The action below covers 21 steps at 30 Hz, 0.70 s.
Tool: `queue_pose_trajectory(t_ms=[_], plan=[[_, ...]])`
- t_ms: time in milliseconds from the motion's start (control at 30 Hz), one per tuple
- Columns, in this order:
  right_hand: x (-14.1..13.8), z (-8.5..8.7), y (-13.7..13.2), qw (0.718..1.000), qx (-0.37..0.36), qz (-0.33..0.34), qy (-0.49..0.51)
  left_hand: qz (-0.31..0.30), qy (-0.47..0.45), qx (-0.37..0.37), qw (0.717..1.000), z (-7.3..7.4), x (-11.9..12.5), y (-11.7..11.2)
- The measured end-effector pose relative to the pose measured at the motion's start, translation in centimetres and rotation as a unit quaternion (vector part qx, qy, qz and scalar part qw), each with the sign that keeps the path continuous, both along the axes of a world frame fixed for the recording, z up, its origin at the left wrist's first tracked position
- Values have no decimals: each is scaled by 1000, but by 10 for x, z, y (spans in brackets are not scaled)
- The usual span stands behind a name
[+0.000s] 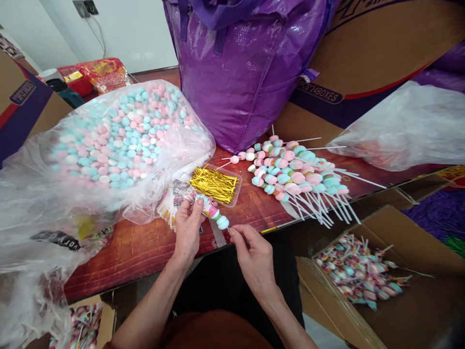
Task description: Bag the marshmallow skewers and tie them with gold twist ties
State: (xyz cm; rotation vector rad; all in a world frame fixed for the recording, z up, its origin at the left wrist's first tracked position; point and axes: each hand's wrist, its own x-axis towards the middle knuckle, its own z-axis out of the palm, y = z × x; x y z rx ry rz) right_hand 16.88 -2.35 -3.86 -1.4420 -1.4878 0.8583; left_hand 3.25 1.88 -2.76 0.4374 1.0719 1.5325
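My left hand [188, 228] is closed around the upper part of a marshmallow skewer [214, 213] that sits partly inside a printed clear sleeve. My right hand [252, 254] pinches the skewer's thin stick just below the blue end piece. Both hands hover at the near edge of the reddish-brown table [145, 247]. Right behind them lies a clear tray of gold twist ties [215, 184]. A pile of pink, blue and white marshmallow skewers [296, 172] lies to the right of the tray.
A big clear plastic bag of loose pastel marshmallows [119, 138] fills the left. A purple shopping bag [250, 68] stands at the back. A cardboard box [358, 276] of wrapped skewers sits low right. Another plastic bag [403, 126] lies far right.
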Motion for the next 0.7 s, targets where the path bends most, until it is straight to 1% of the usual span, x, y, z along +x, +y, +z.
queue_pose_trajectory(t_ms=[67, 133, 233, 300, 333, 400, 467, 500, 600, 667, 700], plan=[[-5, 0, 1, 1000, 3, -7, 7, -13, -8, 0, 1000, 2, 2, -2], [-8, 1, 2, 1000, -15, 1, 27, -20, -16, -6, 1000, 5, -2, -1], [-7, 5, 4, 991, -87, 28, 93, -24, -34, -14, 999, 10, -12, 4], [-5, 7, 5, 969, -163, 38, 184, -33, -52, -13, 998, 10, -18, 7], [-4, 8, 6, 948, -207, 38, 238, -39, -60, -11, 997, 9, -20, 8], [-1, 10, 8, 897, -285, 40, 335, -49, -73, -7, 996, 6, -20, 8], [1, 13, 9, 856, -338, 43, 389, -47, -84, -3, 995, 3, -19, 8], [2, 14, 10, 842, -354, 45, 403, -43, -88, -1, 995, 1, -18, 7], [1, 17, 10, 822, -378, 44, 424, -42, -85, 5, 996, 0, -15, 5], [-4, 16, 9, 825, -373, 40, 423, -52, -65, 8, 996, 0, -12, 4], [-8, 15, 8, 835, -360, 34, 415, -58, -55, 8, 997, 1, -10, 3]])
